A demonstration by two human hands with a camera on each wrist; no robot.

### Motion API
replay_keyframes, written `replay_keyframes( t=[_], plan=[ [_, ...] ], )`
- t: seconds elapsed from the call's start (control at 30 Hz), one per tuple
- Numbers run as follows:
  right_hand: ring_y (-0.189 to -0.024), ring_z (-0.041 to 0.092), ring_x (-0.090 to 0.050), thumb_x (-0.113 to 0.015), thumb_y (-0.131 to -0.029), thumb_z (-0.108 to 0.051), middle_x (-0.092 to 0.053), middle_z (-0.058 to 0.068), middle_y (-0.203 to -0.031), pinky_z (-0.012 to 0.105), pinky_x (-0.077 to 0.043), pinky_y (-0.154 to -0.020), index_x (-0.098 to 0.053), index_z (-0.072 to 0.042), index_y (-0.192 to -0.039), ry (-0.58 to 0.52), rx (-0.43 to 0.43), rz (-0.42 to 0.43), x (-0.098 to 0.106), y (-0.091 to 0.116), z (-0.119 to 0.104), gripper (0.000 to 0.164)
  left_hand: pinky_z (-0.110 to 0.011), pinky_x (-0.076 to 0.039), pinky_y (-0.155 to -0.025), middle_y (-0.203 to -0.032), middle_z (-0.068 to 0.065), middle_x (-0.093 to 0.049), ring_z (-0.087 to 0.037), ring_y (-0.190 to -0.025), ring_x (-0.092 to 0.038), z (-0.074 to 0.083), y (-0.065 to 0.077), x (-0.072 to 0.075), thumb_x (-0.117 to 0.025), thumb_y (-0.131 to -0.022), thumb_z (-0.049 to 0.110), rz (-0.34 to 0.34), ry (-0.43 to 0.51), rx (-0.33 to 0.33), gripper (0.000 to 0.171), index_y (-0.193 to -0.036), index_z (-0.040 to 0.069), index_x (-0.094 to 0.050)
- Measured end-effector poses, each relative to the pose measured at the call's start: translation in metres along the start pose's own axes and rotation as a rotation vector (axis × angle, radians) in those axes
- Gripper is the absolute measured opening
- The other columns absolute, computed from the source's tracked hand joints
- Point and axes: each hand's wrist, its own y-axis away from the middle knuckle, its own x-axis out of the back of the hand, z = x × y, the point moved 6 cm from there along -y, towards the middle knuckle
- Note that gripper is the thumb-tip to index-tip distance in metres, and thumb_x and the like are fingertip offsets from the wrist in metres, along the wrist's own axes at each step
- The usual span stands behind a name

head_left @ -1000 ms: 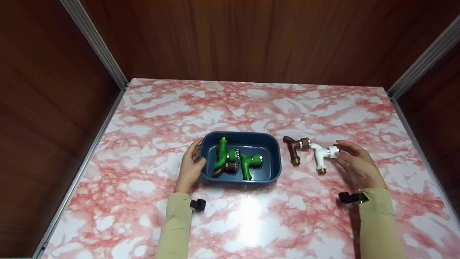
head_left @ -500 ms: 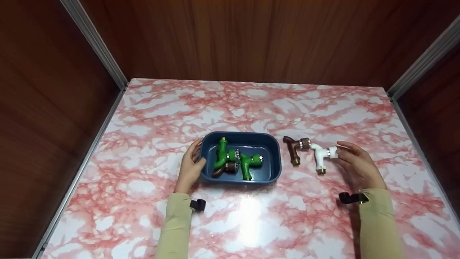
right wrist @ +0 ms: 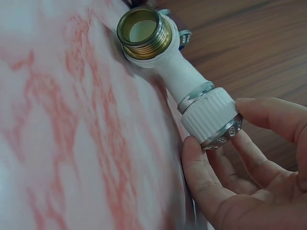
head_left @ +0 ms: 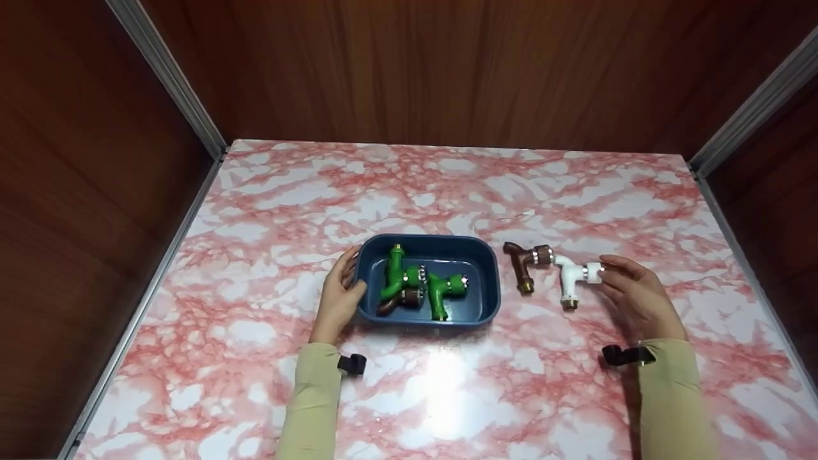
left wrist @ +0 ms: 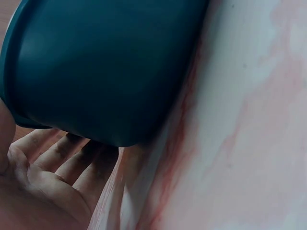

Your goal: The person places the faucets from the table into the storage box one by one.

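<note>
Red-and-white marbled worktop (head_left: 409, 191). Dark-blue rounded plastic bin (head_left: 441, 248) mid-worktop; left hand (head_left: 337, 300) against left wall (head_left: 370, 257), fingers extended. White plastic tap (head_left: 569, 279), ribbed knob (right wrist: 210, 115), brass thread (right wrist: 158, 44), between bin and worktop's right edge; right hand (head_left: 641, 297) pinches knob. Chrome end-ring (right wrist: 225, 136): raised marks, illegible.

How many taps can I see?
5: in the blue box, two green taps and a partly covered brown tap; to its right, another brown tap and the white tap in the right hand.
</note>
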Motion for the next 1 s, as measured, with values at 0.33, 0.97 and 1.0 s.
replay_keyframes(
  t=[0.33,0.97,1.0],
  plan=[
    [-0.102,0.018,-0.063,-0.068,-0.086,0.000,-0.060,0.007,-0.114,0.033,-0.049,-0.092,-0.042,0.007,-0.137,0.067,-0.032,0.098,0.004,0.005,0.000,0.058,-0.043,-0.034,-0.106,-0.138,-0.027,-0.044,-0.036,-0.129,-0.040,-0.001,0.000,0.000,-0.045,-0.081,-0.017,0.001,0.001,-0.009,0.063,-0.142,-0.004,-0.040],
    [-0.099,0.016,-0.061,-0.072,-0.084,-0.004,-0.058,0.004,-0.115,0.029,-0.052,-0.085,-0.052,0.000,-0.133,0.048,-0.061,0.155,0.013,0.016,-0.002,0.054,-0.044,-0.032,-0.108,-0.138,-0.027,-0.044,-0.037,-0.130,-0.040,0.006,0.002,-0.001,-0.044,-0.082,-0.017,-0.010,-0.033,-0.019,0.061,-0.142,-0.006,-0.038],
    [-0.101,0.017,-0.060,-0.072,-0.083,-0.005,-0.058,0.004,-0.117,0.031,-0.051,-0.087,-0.051,0.000,-0.134,0.058,-0.066,0.162,0.013,0.016,-0.002,0.055,-0.045,-0.032,-0.108,-0.138,-0.028,-0.044,-0.037,-0.130,-0.040,0.006,0.002,-0.001,-0.044,-0.082,-0.017,-0.008,-0.032,-0.020,0.061,-0.142,-0.007,-0.038]
  ],
)
